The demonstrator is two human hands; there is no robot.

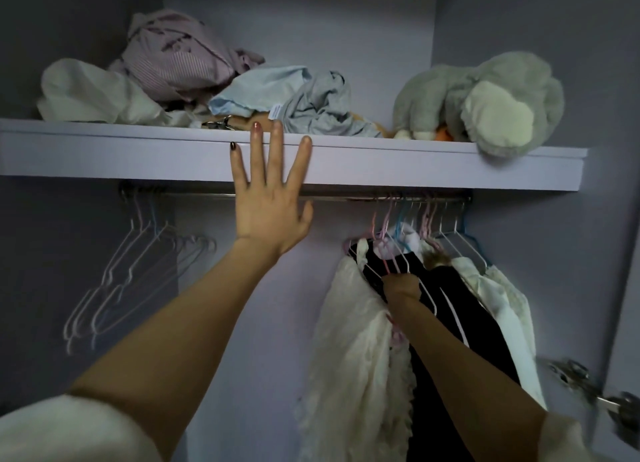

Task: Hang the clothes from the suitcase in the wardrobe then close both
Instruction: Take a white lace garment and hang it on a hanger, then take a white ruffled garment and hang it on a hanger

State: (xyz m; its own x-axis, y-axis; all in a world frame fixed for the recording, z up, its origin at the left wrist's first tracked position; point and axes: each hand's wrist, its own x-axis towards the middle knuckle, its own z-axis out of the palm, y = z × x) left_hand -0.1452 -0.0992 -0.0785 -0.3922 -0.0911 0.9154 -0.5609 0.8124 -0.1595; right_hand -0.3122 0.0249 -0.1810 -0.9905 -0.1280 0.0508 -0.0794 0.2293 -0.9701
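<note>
Wardrobe shelf (381, 165) edge — left hand (268, 198) flat against it, fingers spread; right hand (401, 286) grips hanger (427, 299) among hung clothes (353, 323).

No legible text, brand, number or sign is shown. A small white sewn-in label (275, 111) is seen on the edge of the light blue cloth (256, 87) lying on the wardrobe shelf (415, 163), but its printing is too small and blurred to be read. No other marking can be made out.
</note>
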